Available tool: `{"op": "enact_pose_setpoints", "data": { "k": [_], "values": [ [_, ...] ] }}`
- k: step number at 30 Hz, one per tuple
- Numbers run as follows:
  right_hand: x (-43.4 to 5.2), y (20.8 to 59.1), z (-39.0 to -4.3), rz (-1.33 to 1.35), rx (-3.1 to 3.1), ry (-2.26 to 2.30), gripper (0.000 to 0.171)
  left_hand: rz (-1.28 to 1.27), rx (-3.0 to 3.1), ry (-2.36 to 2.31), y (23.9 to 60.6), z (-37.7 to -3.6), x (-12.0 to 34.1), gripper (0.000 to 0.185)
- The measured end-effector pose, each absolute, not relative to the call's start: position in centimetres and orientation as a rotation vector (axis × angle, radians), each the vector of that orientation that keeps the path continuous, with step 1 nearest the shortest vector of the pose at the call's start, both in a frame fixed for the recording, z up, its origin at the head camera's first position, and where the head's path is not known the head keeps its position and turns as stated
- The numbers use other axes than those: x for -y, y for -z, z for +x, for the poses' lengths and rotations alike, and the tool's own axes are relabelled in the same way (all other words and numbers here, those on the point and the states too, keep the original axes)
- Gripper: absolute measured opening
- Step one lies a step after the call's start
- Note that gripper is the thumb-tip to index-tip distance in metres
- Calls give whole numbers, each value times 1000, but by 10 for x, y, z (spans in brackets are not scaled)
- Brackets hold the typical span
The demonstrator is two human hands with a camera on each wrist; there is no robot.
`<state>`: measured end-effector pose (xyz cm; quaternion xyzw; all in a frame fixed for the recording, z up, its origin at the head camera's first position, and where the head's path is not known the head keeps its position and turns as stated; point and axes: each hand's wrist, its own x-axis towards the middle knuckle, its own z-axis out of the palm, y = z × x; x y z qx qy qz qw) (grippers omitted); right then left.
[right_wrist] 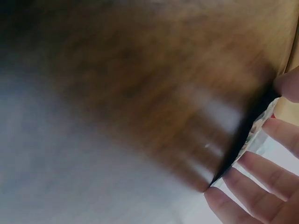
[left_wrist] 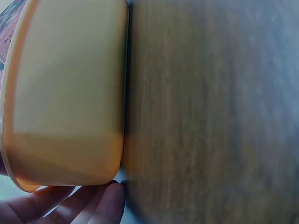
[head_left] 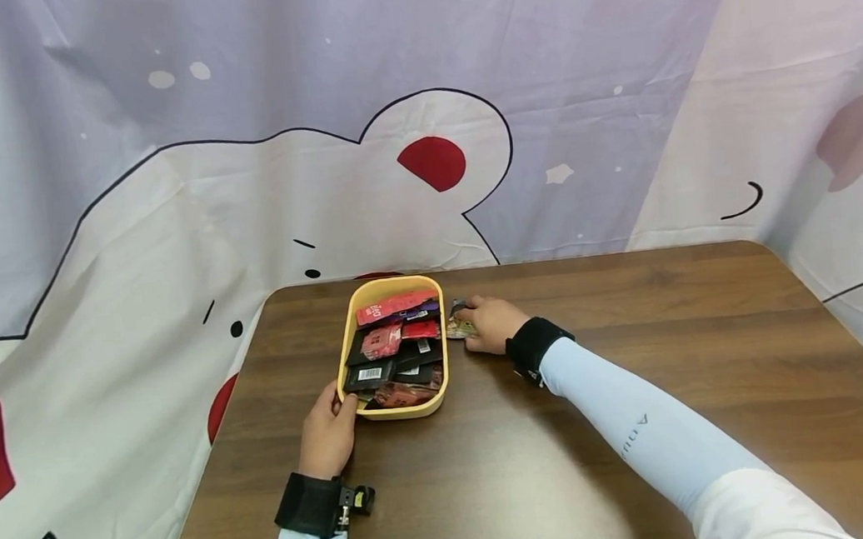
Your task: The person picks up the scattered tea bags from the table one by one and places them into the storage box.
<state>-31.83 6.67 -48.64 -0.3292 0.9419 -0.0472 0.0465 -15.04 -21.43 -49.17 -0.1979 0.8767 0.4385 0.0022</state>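
My left hand (head_left: pixel 328 431) holds the near-left corner of the yellow tray (head_left: pixel 442 361), fingers curled against its rim and wall; the left wrist view shows the fingertips (left_wrist: pixel 105 205) at the tray's wall (left_wrist: pixel 70 93) where it meets the table (head_left: pixel 633 356). The tray sits toward the table's 11 o'clock and is already well filled with sachets (head_left: pixel 392 343), red, black and purple, heaped nearly to the rim.

My right hand (head_left: pixel 490 324) is on the table just beside the tray, at its 3 o'clock, fingers closing on the last loose sachets (head_left: pixel 460 328) lying there. The right wrist view shows the fingers (right_wrist: pixel 261 186) spread around a sachet's edge (right_wrist: pixel 254 133), but it is blurred and I cannot tell how firm the hold is.

I judge the gathering nearly done: most sachets are in, and only this small bunch is left outside. I see no other loose ones on the table.
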Motion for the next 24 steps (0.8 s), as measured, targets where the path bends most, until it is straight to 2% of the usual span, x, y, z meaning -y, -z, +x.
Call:
{"op": "enact_pose_setpoints", "data": {
  "k": [6,16,22,24],
  "values": [
    [-67,487,-320,-1033,-2875,161,58,-623,-2734,-1373,490,-150,215,50],
    [-49,484,-305,-1004,-2860,-35,43,-617,-2742,-1365,490,-149,216,49],
    [-46,484,-294,-1049,-2873,-209,49,-625,-2734,-1369,490,-151,215,49],
    [-49,485,-293,-1056,-2895,-194,45,-628,-2731,-1370,490,-152,215,50]
  ]
}}
